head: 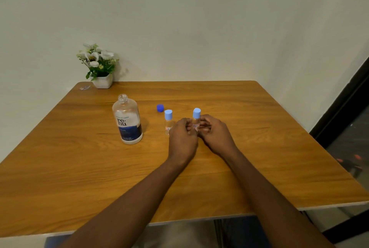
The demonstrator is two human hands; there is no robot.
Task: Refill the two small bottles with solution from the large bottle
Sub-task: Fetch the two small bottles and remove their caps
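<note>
Curled fingers of left hand (182,138) and right hand (216,134) grip a small clear pale-blue-capped bottle (196,117) over the wood-grain worktop (79,167); its twin bottle (168,120) and an uncapped large clear bottle (127,122) stand leftward.

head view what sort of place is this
Probably a plain room in a home or small office: a wooden table set against bare pale walls, with a small pot of white flowers on it.

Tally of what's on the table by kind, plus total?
large bottle: 1
small bottles: 2
loose cap: 1
flower pot: 1
scrap, too small to identify: 1
Total: 6
</note>
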